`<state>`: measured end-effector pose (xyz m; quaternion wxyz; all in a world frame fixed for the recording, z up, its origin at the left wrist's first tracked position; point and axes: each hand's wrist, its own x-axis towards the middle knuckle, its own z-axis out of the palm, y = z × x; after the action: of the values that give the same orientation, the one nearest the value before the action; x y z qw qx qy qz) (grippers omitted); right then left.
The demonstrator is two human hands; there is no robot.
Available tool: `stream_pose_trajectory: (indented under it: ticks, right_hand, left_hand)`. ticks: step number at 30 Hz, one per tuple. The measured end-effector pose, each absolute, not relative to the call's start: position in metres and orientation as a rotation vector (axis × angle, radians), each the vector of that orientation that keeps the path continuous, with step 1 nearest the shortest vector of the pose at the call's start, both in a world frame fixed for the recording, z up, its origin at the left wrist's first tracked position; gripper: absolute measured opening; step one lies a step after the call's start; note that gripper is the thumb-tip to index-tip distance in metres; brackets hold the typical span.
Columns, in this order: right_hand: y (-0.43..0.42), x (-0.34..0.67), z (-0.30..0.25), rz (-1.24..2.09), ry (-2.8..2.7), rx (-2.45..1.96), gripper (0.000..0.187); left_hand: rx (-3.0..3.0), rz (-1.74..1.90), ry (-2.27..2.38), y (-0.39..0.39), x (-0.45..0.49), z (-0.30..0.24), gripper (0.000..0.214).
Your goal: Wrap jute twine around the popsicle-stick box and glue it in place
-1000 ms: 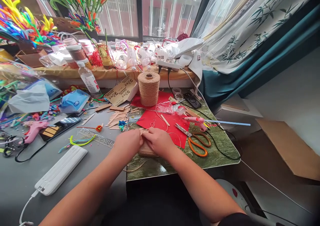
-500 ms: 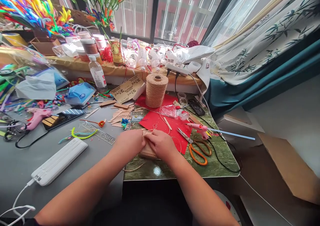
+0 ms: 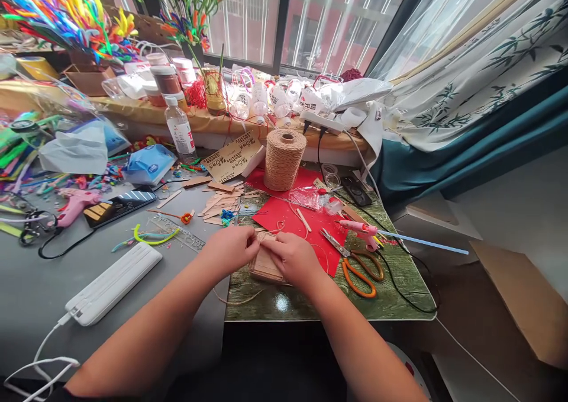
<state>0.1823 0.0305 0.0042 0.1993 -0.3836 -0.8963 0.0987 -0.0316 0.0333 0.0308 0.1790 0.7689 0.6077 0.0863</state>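
Observation:
A small box-like piece of light wooden sticks (image 3: 266, 269) lies on the green wood-patterned mat, under my hands. Thin jute twine (image 3: 265, 235) crosses its top, and a loose end trails in front. My left hand (image 3: 233, 249) pinches the twine at the piece's left upper edge, thumb and forefinger together. Reaching in from the other side, my right hand (image 3: 296, 259) has its fingertips closed on the twine close to the left ones, its fingers over the wood. The exact grip is partly hidden by the fingers. The twine spool (image 3: 285, 160) stands upright behind.
Orange-handled scissors (image 3: 361, 272) and a pink glue gun (image 3: 361, 228) with a long glue stick lie at right, beside red paper (image 3: 284, 212). Loose wooden sticks (image 3: 219, 203), a clear ruler (image 3: 189, 236) and a white power bank (image 3: 114, 283) are at left. A black cord runs along the mat's right side.
The whole view has shifted slightly to the right. My hands have moved a little apart, the right fingers are straighter, and more of the wooden piece shows between them.

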Motion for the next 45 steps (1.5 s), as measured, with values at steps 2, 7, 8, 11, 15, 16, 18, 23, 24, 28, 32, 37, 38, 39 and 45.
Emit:
stream_pose_trajectory:
  ticks: [2,7,8,11,15,16,18,23,24,28,32,37,38,39,45]
  right_hand:
    - [0.03,0.182,0.002,0.29,-2.494,-1.083,0.027]
    - [0.031,0.18,-0.002,0.358,-2.45,-1.108,0.024]
    - [0.031,0.18,-0.003,0.368,-2.445,-1.111,0.023]
    - [0.031,0.179,-0.002,0.382,-2.441,-1.115,0.025]
    - [0.029,0.177,0.001,0.395,-2.42,-1.141,0.026]
    - [0.029,0.177,0.001,0.389,-2.425,-1.147,0.025]
    - [0.028,0.176,0.002,0.362,-2.454,-1.152,0.024]
    - [0.03,0.178,0.004,0.306,-2.561,-1.104,0.028]
    - [0.031,0.179,0.005,0.3,-2.589,-1.09,0.029]
    - [0.031,0.184,0.008,0.3,-2.705,-1.017,0.034]
    - [0.029,0.185,0.008,0.3,-2.717,-1.017,0.037]
    - [0.027,0.184,0.005,0.299,-2.63,-1.027,0.031]
    - [0.027,0.184,0.005,0.29,-2.631,-1.028,0.029]
    - [0.027,0.184,0.005,0.279,-2.638,-1.026,0.029]
    - [0.03,0.188,0.003,0.251,-2.675,-0.967,0.034]
  left_hand:
    - [2.115,0.342,1.641,0.047,-0.041,0.024,0.023]
    - [1.834,0.727,1.28,0.074,-0.053,-0.017,0.029]
    - [1.795,0.764,1.223,0.076,-0.054,-0.025,0.028]
    - [1.742,0.759,1.078,0.077,-0.061,-0.039,0.027]
    - [1.727,0.686,0.933,0.075,-0.074,-0.035,0.031]
    - [1.72,0.674,0.906,0.074,-0.076,-0.032,0.033]
    - [1.689,0.659,0.861,0.073,-0.078,-0.028,0.036]
    - [1.64,0.655,0.826,0.073,-0.074,-0.028,0.039]
    - [1.635,0.653,0.83,0.073,-0.072,-0.03,0.039]
    - [1.63,0.654,0.843,0.074,-0.069,-0.036,0.04]
    - [1.626,0.658,0.828,0.074,-0.067,-0.037,0.039]
    - [1.641,0.65,0.828,0.072,-0.067,-0.03,0.036]
    - [1.645,0.647,0.829,0.072,-0.067,-0.029,0.036]
    - [1.644,0.645,0.832,0.071,-0.067,-0.028,0.035]
    - [1.575,0.64,0.883,0.07,-0.064,-0.03,0.038]
